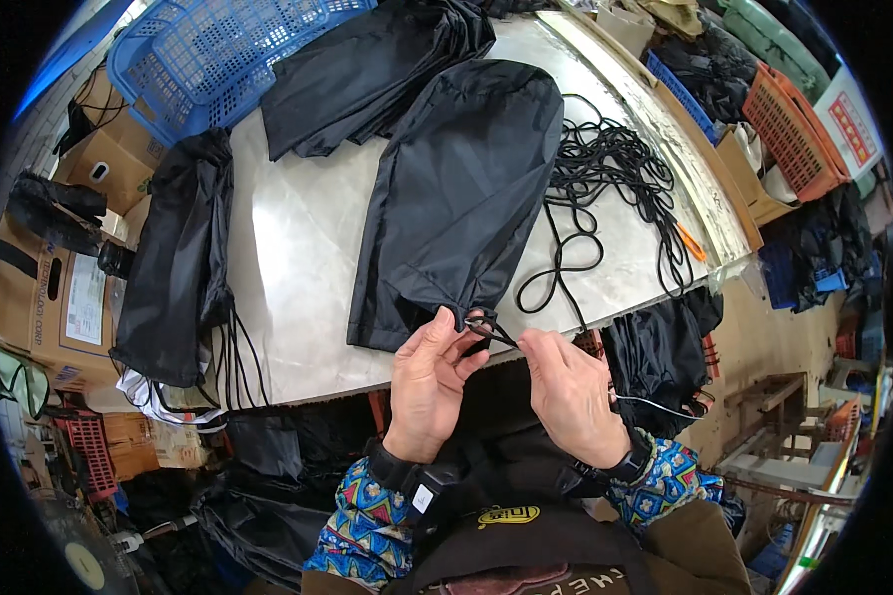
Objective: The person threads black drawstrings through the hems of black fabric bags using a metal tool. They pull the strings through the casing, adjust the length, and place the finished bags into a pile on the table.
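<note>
Bag (456, 198) lies on desk (298, 268), gathered mouth at near edge. Our left hand (429, 382) pinches mouth and cord (493, 334); right hand (571, 397) pinches cord end. We risk cord slipping from fingertips, or snagging on cord pile (615, 188) at right edge.

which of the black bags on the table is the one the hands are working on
The middle black bag, lying flat with its gathered mouth at the near table edge, where both hands pinch its cord. The other bags lie untouched at the left edge and far side.
</note>
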Available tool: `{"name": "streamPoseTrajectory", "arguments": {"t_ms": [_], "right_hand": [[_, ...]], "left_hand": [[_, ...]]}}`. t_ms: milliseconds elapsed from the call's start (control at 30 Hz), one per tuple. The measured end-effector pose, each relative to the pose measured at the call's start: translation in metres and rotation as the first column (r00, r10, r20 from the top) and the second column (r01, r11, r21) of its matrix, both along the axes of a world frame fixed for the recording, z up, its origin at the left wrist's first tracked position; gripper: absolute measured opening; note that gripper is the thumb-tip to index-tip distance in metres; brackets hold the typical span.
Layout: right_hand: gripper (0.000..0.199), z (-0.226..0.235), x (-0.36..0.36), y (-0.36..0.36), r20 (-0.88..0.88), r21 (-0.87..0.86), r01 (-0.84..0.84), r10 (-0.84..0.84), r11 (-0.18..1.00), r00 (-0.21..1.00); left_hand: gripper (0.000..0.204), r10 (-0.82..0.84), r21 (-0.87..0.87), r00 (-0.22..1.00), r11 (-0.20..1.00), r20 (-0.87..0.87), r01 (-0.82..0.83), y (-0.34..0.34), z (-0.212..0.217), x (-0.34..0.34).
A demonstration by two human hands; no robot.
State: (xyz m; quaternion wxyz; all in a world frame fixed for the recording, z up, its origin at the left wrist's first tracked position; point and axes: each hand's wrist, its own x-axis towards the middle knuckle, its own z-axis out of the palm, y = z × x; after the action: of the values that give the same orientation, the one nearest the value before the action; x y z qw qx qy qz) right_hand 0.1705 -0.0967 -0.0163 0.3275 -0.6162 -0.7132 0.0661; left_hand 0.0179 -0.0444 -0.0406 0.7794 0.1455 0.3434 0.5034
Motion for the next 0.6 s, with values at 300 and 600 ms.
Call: {"name": "streamPoseTrajectory", "arguments": {"t_ms": [300,600], "right_hand": [[0.012,-0.008,-0.003,0.003,-0.143,-0.017,-0.049,0.046,0.999,0.989],[0.01,0.013,0.008,0.002,-0.422,-0.192,-0.16,0.066,0.968,0.904]], "left_hand": [[0.013,0.01,0.146,0.965,0.989,-0.263,0.03,-0.002,-0.002,-0.001],[0.007,0.025,0.112,0.993,0.994,-0.118,-0.012,0.012,0.002,-0.013]]}}
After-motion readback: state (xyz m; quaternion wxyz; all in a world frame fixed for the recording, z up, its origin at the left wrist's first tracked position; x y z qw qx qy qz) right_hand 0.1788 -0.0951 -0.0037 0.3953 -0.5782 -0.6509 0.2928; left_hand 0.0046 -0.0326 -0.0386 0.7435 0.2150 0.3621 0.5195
